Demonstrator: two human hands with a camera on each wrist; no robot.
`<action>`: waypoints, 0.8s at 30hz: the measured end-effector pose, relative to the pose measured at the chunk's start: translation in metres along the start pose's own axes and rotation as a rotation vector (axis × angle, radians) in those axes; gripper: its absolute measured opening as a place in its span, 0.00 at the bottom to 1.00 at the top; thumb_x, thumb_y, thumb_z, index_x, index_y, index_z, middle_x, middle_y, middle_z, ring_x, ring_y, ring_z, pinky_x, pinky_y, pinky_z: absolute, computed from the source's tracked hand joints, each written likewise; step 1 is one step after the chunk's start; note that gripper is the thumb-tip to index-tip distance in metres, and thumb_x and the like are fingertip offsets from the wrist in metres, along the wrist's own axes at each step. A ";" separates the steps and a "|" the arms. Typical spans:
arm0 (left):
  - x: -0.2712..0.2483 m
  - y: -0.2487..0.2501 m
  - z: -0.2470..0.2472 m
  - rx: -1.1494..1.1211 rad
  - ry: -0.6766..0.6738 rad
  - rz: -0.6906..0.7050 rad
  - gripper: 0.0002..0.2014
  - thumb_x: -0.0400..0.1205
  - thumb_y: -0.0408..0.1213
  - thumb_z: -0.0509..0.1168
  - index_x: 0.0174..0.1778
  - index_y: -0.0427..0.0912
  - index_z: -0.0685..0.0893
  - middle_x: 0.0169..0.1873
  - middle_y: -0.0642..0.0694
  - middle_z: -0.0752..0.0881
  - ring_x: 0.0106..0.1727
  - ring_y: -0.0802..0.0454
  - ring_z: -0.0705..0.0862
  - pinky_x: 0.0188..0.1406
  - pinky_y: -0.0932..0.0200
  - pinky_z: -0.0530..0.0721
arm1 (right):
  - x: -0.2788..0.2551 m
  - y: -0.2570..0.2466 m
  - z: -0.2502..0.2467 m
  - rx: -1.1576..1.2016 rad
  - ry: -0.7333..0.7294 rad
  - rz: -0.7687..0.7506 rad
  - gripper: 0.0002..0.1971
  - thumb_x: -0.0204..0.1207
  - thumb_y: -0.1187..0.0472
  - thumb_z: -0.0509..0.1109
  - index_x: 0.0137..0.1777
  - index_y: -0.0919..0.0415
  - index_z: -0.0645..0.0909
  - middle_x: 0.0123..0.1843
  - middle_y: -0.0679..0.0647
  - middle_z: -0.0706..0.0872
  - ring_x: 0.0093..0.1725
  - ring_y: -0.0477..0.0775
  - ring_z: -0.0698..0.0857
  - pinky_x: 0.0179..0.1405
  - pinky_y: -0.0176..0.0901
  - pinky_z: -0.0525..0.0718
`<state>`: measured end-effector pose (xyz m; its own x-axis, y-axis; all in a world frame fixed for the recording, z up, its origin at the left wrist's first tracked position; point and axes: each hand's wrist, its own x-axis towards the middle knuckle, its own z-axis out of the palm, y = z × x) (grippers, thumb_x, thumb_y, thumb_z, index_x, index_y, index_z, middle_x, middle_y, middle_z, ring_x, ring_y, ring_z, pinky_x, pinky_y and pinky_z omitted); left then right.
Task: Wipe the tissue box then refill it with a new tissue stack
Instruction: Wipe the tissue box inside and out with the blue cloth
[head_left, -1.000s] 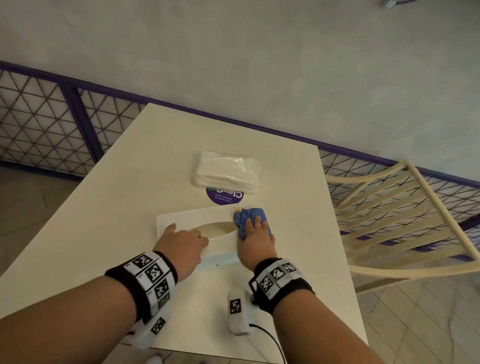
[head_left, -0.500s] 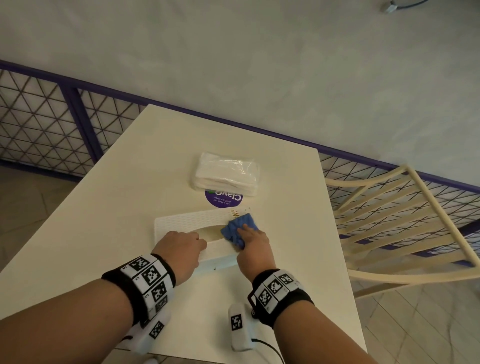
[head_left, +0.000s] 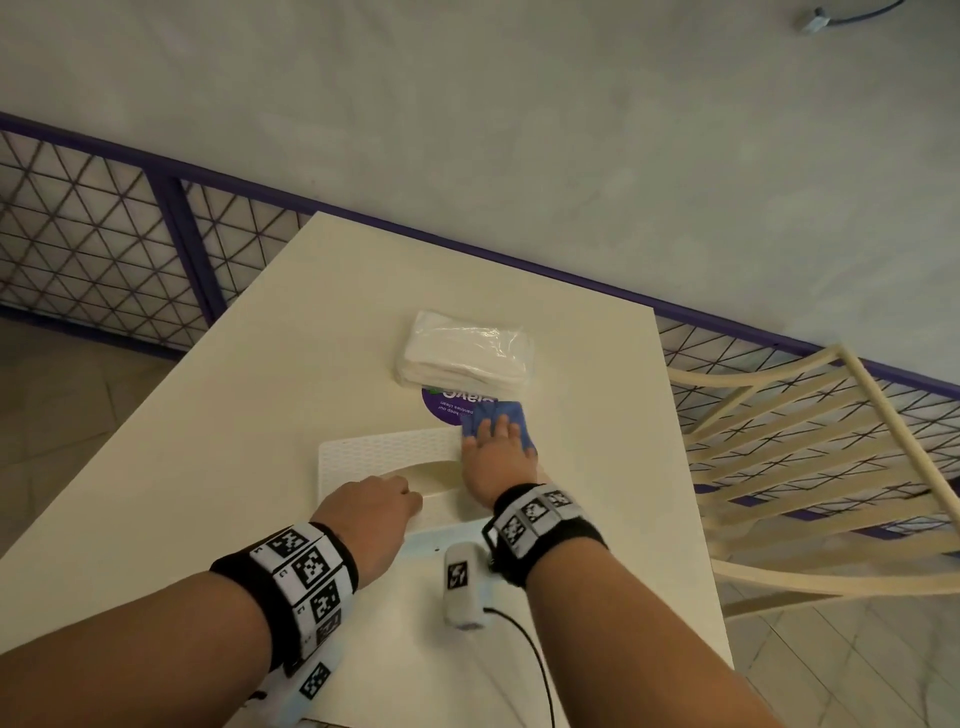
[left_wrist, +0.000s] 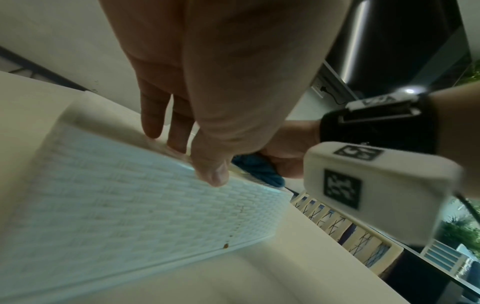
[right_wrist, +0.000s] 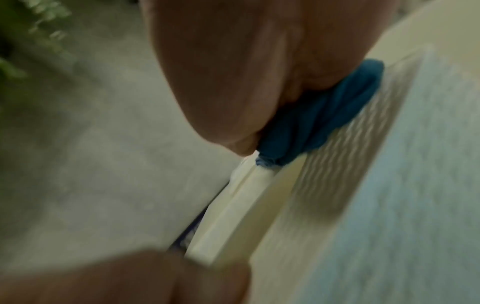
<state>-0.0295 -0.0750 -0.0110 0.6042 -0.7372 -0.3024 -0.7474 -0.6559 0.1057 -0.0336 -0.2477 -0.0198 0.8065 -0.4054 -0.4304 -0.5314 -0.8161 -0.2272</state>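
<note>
A white textured tissue box (head_left: 384, 457) lies flat on the cream table (head_left: 249, 415). My left hand (head_left: 374, 506) rests on its near edge beside the oval opening; in the left wrist view the left hand (left_wrist: 207, 102) has fingertips and thumb touching the box top (left_wrist: 130, 195). My right hand (head_left: 493, 449) presses a blue cloth (head_left: 514, 415) with straight, spread fingers on the box's far right corner. The cloth (right_wrist: 324, 115) is bunched under the palm at the box edge (right_wrist: 389, 164). A plastic-wrapped white tissue stack (head_left: 467, 358) lies beyond the box.
A purple round sticker (head_left: 447, 408) sits on the table between the stack and the box. A cream slatted chair (head_left: 810, 467) stands to the right. A purple-framed mesh fence (head_left: 104, 249) runs behind the table.
My right hand has slid the blue cloth from beside the box's opening out to its far right corner, partly over the sticker. The left hand has stayed on the box.
</note>
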 end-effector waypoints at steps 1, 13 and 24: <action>0.000 0.000 0.001 -0.020 0.009 -0.006 0.16 0.82 0.32 0.57 0.66 0.45 0.76 0.61 0.46 0.78 0.58 0.43 0.80 0.43 0.54 0.71 | -0.002 -0.010 0.007 -0.033 -0.013 -0.047 0.27 0.86 0.54 0.44 0.84 0.58 0.48 0.86 0.57 0.43 0.85 0.57 0.46 0.81 0.62 0.48; -0.004 -0.008 0.007 -0.151 0.010 0.006 0.20 0.83 0.37 0.59 0.73 0.48 0.71 0.65 0.49 0.75 0.62 0.47 0.76 0.53 0.54 0.80 | 0.012 0.009 -0.012 -0.252 -0.051 -0.105 0.26 0.85 0.56 0.51 0.82 0.59 0.56 0.85 0.59 0.54 0.81 0.60 0.61 0.76 0.58 0.68; -0.007 -0.009 0.001 -0.180 -0.009 0.006 0.21 0.85 0.38 0.58 0.75 0.49 0.69 0.68 0.50 0.73 0.65 0.49 0.73 0.56 0.54 0.80 | 0.002 0.003 -0.019 -0.345 -0.049 -0.173 0.22 0.82 0.54 0.57 0.76 0.44 0.67 0.79 0.47 0.69 0.74 0.57 0.73 0.76 0.72 0.53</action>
<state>-0.0276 -0.0635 -0.0106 0.5968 -0.7403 -0.3095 -0.6888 -0.6705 0.2755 -0.0289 -0.2589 -0.0049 0.8590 -0.2358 -0.4545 -0.2629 -0.9648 0.0037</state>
